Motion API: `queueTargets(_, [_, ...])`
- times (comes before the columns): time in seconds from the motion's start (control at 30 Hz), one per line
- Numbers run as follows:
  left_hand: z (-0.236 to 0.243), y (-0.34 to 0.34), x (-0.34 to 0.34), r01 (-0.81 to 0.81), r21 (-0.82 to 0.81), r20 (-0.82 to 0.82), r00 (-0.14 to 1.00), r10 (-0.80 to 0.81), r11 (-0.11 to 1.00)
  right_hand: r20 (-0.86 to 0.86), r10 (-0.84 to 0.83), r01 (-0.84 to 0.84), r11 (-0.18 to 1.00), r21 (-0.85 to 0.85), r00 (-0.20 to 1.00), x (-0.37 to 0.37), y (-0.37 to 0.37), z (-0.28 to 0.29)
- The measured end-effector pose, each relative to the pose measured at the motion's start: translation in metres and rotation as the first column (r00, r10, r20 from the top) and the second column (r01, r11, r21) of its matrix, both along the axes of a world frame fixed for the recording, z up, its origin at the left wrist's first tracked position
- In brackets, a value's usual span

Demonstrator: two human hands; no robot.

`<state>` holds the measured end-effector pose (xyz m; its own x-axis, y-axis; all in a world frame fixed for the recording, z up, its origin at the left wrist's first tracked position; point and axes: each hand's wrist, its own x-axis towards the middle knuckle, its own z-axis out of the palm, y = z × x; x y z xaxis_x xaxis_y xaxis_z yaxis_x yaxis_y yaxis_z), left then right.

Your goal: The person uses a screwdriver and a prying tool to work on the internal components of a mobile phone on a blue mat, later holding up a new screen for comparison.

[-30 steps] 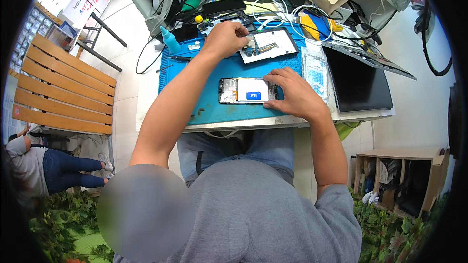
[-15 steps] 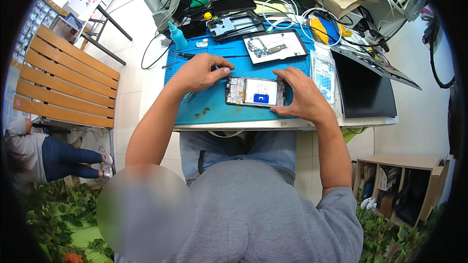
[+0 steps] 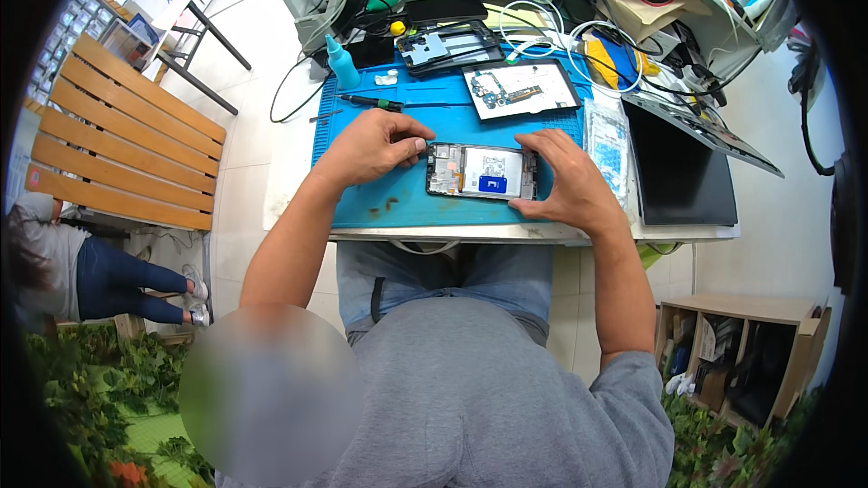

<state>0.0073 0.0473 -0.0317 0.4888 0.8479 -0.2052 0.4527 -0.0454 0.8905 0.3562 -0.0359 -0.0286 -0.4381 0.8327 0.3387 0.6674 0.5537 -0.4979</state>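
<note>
An opened phone (image 3: pixel 448 183) lies on the blue work mat (image 3: pixel 362 208), its inside facing up. A pale battery with a dark blue label fills much of its middle and right. My right hand (image 3: pixel 571 179) grips the phone's right end, thumb at the near edge and fingers at the far edge. By the far left corner, my left hand (image 3: pixel 372 146) has thumb and forefinger pinched together; whatever is between them is too small to make out. Beyond that hand lies a black and green screwdriver (image 3: pixel 372 103).
Behind the phone, a white tray (image 3: pixel 551 75) bears a circuit board. A phone frame (image 3: pixel 448 47) and a light-blue bottle (image 3: pixel 343 65) stand farther back. On the right are a plastic-wrapped packet (image 3: pixel 606 149) and a dark screen panel (image 3: pixel 683 172). Cables (image 3: pixel 624 36) tangle along the back.
My left hand has come nearer, its fingertips now closer to the phone's far left corner, and more of the screwdriver shows. My right hand keeps its grip. The whole view has shifted slightly.
</note>
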Motion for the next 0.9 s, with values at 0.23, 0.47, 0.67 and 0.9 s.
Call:
queueTargets(0.23, [0.035, 0.006, -0.061, -0.202, 0.347, -0.16, 0.949, 0.27, 0.916, 0.109, 0.016, -0.004, 0.994, -0.107, 0.994, -0.002, 0.002, 0.008])
queueTargets(0.47, [0.031, -0.024, -0.037, 0.059, 0.329, -0.496, 0.86, 0.119, 0.942, 0.125, 0.084, -0.081, 0.996, -0.028, 0.989, -0.031, 0.013, 0.002])
queueTargets(0.67, [0.024, -0.022, -0.037, -0.01, 0.281, -0.309, 0.946, 0.101, 0.96, 0.191, 0.102, -0.091, 0.994, -0.061, 0.976, -0.058, 0.02, 0.001])
queueTargets(0.9, [0.007, -0.031, -0.028, -0.381, 0.263, 0.275, 0.91, 0.309, 0.886, 0.087, 0.099, -0.095, 0.994, -0.057, 0.991, -0.059, 0.024, -0.003])
